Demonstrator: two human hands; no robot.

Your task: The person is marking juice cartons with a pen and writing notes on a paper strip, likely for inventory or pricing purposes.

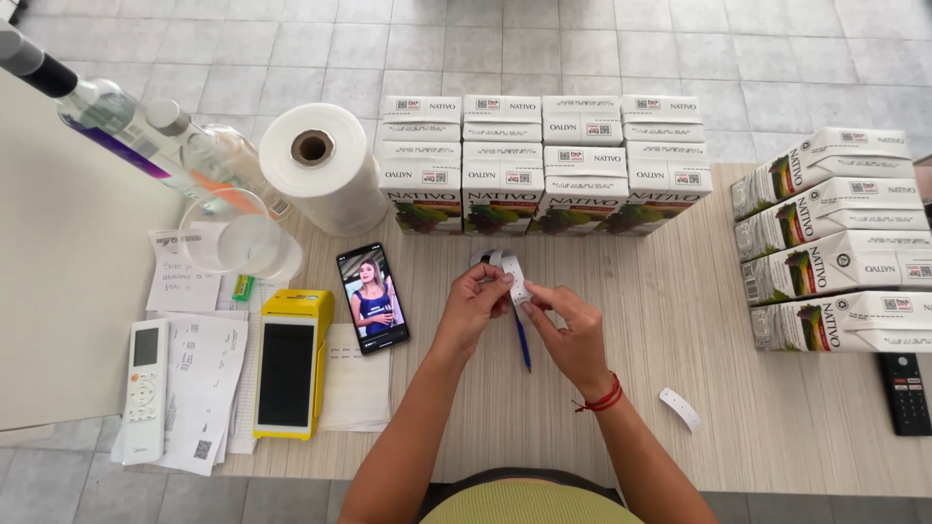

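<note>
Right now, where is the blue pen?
The blue pen lies mid-table in the head view, between the left hand and right hand, right of the phone.

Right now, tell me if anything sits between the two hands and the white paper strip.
Nothing visible does. The left hand and the right hand both already pinch the white paper strip above the table. The blue pen lies beneath them, not in the way, and the phone lies off to the left.

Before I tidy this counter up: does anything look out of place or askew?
One small white label strip lies loose by itself near the counter's front edge, apart from the strip both hands hold. The papers under the white remote lie skewed.
</note>
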